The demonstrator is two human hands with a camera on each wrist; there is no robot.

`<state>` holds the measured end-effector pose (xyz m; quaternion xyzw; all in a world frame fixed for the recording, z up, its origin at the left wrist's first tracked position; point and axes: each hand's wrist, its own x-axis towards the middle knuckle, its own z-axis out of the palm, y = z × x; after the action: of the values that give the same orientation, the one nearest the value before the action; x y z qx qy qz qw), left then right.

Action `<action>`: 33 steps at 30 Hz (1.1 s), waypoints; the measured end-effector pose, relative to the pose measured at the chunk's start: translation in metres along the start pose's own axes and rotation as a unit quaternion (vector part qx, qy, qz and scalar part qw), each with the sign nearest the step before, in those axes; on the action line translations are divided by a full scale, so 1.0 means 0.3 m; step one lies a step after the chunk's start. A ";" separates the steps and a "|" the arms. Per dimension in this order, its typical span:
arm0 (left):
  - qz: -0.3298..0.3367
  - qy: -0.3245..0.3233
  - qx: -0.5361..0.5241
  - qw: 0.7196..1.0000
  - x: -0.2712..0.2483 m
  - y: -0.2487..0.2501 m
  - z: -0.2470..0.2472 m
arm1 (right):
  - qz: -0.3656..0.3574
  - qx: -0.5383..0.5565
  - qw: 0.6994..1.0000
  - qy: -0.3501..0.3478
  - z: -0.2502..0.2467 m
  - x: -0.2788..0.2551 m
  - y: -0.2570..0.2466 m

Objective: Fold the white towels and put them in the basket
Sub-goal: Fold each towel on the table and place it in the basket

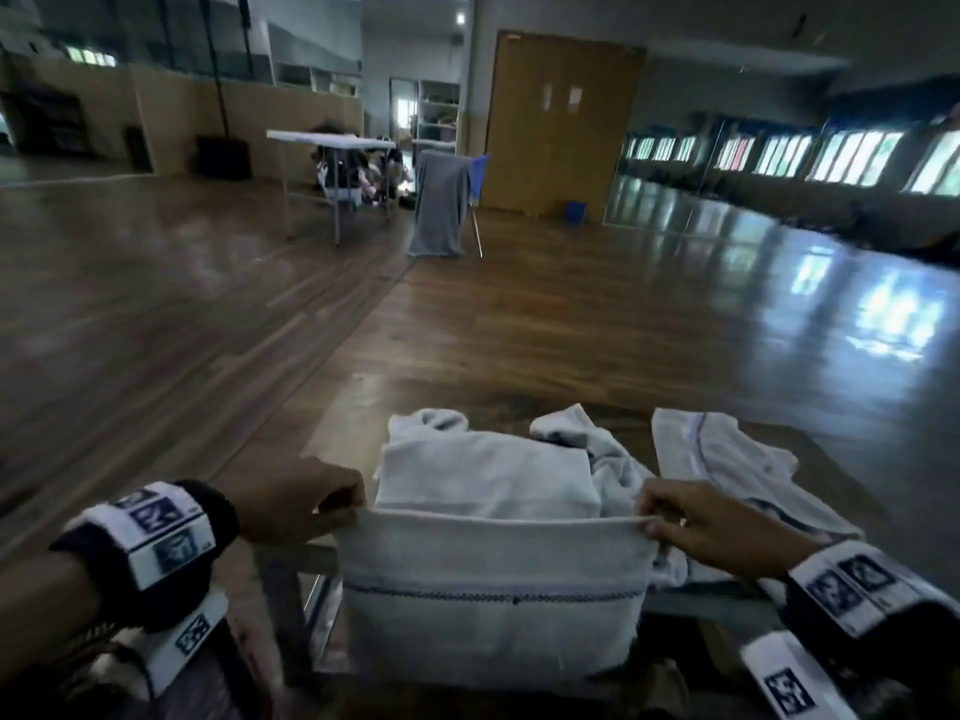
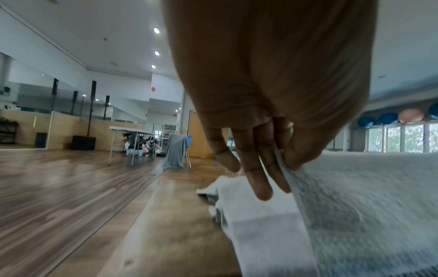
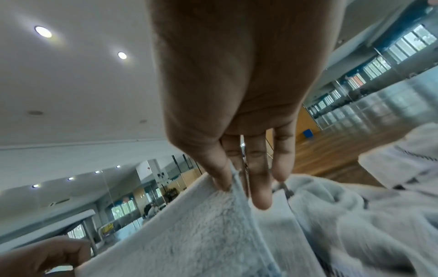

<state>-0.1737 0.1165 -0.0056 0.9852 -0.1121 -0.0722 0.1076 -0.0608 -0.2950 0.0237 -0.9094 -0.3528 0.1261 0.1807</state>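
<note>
I hold a white towel (image 1: pixel 491 600) with a dark stitched stripe upright by its top edge, low in the head view. My left hand (image 1: pixel 343 504) pinches its top left corner and my right hand (image 1: pixel 649 517) pinches its top right corner. The left wrist view shows thumb and fingers (image 2: pixel 282 165) pinching the towel's edge (image 2: pixel 355 206). In the right wrist view the thumb and forefinger (image 3: pixel 225 180) clamp the hem of the same towel (image 3: pixel 189 224). Behind it more white towels (image 1: pixel 488 475) lie in a heap on the wooden table (image 1: pixel 332 444). No basket is in view.
Another crumpled white towel (image 1: pixel 727 459) lies at the right of the table. Beyond stretches a wide wooden floor (image 1: pixel 571 314), with a far folding table (image 1: pixel 332 142), a chair draped in grey cloth (image 1: pixel 441 205) and people sitting by it.
</note>
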 end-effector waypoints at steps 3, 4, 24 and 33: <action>-0.009 -0.007 0.009 1.000 0.043 -0.041 0.154 | 0.007 -0.036 0.999 0.013 0.131 0.067 0.061; -0.027 0.001 0.009 1.000 0.053 -0.053 0.197 | 0.008 -0.045 0.999 0.025 0.169 0.086 0.077; 0.015 0.167 -0.012 0.986 0.057 -0.056 0.548 | 0.013 -0.107 0.988 0.107 0.569 0.110 0.230; -0.064 0.291 -0.075 0.952 0.253 -0.121 0.298 | -0.021 0.156 0.941 0.299 0.342 0.261 0.202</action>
<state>-0.1079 0.1155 -0.1091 0.9577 -0.0074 0.2027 0.2039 -0.0050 -0.2582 -0.1023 -0.8579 -0.2769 -0.1022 0.4205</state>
